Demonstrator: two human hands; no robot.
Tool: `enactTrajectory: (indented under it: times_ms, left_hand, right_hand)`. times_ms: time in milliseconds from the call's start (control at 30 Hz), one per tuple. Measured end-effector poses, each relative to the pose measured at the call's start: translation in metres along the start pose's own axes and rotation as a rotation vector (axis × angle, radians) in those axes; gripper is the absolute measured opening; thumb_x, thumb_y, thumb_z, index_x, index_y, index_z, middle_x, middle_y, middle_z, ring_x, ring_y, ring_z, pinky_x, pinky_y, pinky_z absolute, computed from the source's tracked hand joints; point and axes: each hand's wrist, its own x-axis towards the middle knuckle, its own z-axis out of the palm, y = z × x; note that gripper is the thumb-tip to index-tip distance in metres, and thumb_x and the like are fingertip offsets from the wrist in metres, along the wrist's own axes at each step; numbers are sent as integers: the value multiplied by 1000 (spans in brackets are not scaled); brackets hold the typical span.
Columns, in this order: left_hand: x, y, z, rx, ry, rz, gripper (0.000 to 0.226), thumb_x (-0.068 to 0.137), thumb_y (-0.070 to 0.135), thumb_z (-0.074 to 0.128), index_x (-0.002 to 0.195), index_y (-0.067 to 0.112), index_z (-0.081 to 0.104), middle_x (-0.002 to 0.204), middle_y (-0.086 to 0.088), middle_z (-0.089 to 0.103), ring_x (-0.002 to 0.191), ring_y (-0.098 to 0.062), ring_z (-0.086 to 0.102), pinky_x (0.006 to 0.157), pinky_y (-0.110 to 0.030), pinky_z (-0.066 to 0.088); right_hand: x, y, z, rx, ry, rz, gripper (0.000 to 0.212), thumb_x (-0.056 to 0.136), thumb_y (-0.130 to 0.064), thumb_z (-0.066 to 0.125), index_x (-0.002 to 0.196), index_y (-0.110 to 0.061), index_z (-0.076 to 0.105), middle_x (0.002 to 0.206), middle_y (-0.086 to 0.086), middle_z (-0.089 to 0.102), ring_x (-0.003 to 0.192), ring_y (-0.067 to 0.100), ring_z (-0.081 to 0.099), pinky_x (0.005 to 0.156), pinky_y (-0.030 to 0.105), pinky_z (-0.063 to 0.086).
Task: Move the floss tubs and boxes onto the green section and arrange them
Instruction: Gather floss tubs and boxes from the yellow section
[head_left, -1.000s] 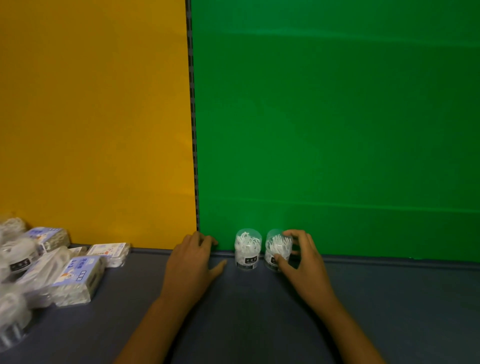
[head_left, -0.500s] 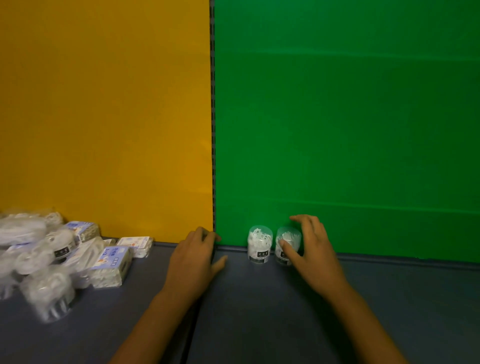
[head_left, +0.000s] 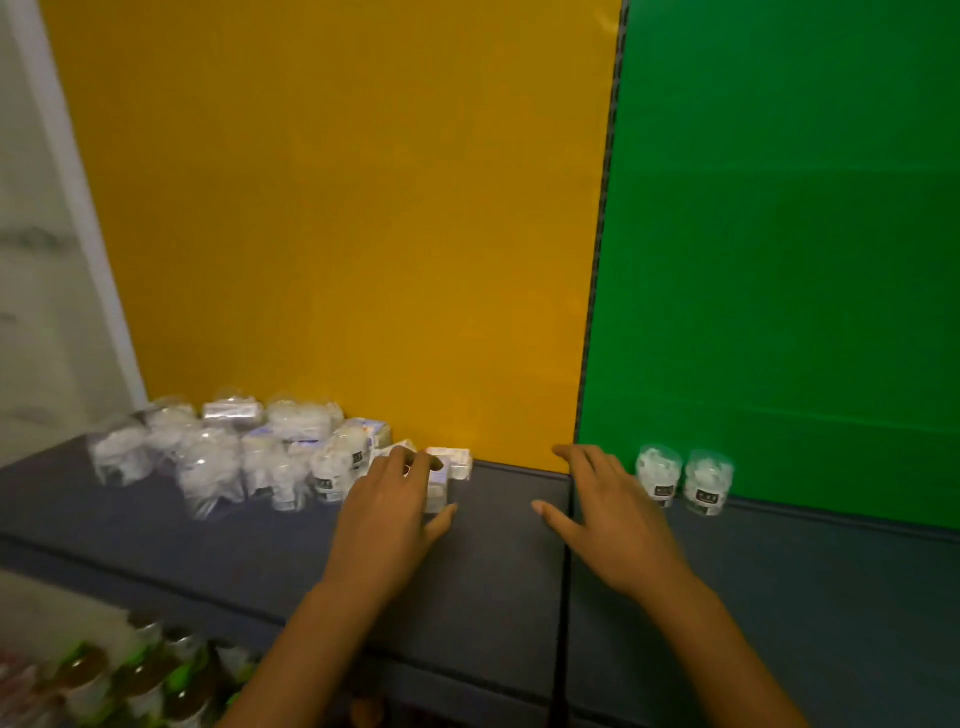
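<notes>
Two small clear round floss tubs stand side by side against the bottom of the tall green back panel (head_left: 779, 260). The first clear tub (head_left: 658, 474) is nearer the dark seam (head_left: 597, 260) where green meets yellow, and the second clear tub (head_left: 707, 480) is just beside it, farther from the seam. Both are full of white floss picks and stand upright on the dark grey shelf (head_left: 493, 571). The right hand (head_left: 608, 514) lies flat over the seam with its fingers spread wide and holds nothing; it is just beside the first tub. Across the seam, by the tall yellow back panel (head_left: 337, 208), the left hand (head_left: 392, 512) reaches onto a small white and blue floss box (head_left: 439, 486). Its fingers lie over the box, but I cannot tell if they grip it. Past that hand, farther from the seam, sits a blurry heap of clear tubs and white boxes (head_left: 244, 452). Below the shelf's front edge, far from the seam, some blurry bottles with brown and green tops (head_left: 130, 675) show.
</notes>
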Motion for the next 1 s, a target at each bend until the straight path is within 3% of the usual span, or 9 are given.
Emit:
enactTrajectory:
  times_ms: [267,500,733,1000]
  left_hand:
    - [-97,-101,-66,61,-23,-178,49,87,51,57,127,24,48,125,-2,50,115,-21,50,89,-33,49]
    - [-143,-180,-111,129,19,-316,48,87,52,57,126,25,50,124,-1,51,115,-21,50,86,-33,51]
    - [-139,-234,-116,109,58,-388,50,88,52,56,129,26,47,130,2,47,117,-17,49,88,-29,49]
    - [-77,-280,-95,19,76,-389,46,88,48,57,128,29,45,133,4,44,114,-16,53,86,-28,49]
  right_hand:
    - [-7,-124,42,134,-9,-76,62,90,-59,50,140,-27,35,143,-4,39,129,17,39,103,36,40]
    - [7,-213,71,244,-31,-168,61,88,-59,54,139,-32,34,144,-9,38,131,16,38,103,36,42]
    - [57,-260,96,275,-23,-245,59,89,-57,55,139,-33,35,143,-10,39,130,13,38,101,31,40]
    - [120,-260,129,281,-11,-206,56,89,-53,57,136,-30,38,142,-8,40,129,15,40,100,33,40]
